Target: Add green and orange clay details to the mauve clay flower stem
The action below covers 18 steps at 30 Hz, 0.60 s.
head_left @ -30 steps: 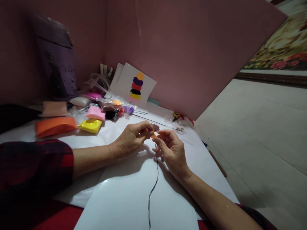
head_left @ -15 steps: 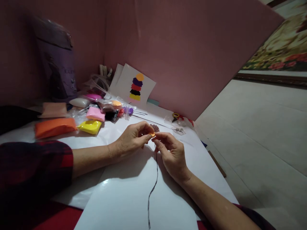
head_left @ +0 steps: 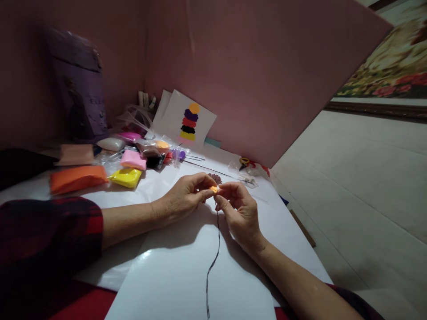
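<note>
Between the thumb and fingers of my left hand (head_left: 187, 195) is a small orange piece of modelling clay (head_left: 214, 189). My right hand (head_left: 238, 209) is closed in a pinch at the right edge of the same piece, its fingertips touching it; exactly how much they grip is partly hidden. Just behind the fingertips lies a brown, many-petalled flower shape (head_left: 216, 178), partly covered by my left hand. A thin dark twisted strand (head_left: 213, 262) runs from beneath my hands down the white paper (head_left: 173, 275) toward me.
Bagged clay in several colours, including an orange pack (head_left: 78, 179) and a yellow pack (head_left: 126, 178), lies at left. A card with painted colour patches (head_left: 203, 120) leans on the pink wall. Yellow-handled scissors (head_left: 244, 162) and thin dark rods (head_left: 213, 167) lie at the back.
The orange clay piece has turned slightly and shows more of its face between my fingertips. Both hands stay in nearly the same place.
</note>
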Each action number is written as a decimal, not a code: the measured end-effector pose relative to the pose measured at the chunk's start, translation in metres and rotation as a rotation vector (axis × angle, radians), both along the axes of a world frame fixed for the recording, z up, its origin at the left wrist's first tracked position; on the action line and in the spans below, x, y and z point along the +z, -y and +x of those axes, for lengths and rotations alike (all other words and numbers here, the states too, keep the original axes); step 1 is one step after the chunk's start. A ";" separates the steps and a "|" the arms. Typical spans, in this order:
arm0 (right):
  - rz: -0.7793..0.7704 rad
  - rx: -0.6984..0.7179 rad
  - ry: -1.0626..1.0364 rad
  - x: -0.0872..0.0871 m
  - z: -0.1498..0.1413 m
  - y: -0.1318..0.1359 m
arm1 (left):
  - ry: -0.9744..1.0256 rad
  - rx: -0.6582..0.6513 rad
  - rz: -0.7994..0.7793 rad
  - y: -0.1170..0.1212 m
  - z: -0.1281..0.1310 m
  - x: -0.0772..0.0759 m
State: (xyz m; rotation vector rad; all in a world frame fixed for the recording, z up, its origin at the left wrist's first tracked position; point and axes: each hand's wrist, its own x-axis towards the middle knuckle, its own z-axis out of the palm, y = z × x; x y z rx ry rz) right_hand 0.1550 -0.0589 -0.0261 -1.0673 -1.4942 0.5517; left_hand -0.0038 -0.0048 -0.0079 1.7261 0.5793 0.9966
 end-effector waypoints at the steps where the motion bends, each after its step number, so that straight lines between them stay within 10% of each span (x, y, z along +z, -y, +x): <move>1: -0.003 -0.012 0.010 0.000 0.000 0.000 | 0.000 0.005 0.007 0.000 0.000 0.000; 18: 0.091 0.016 0.041 0.000 0.000 0.000 | 0.013 -0.018 -0.024 -0.001 0.000 0.000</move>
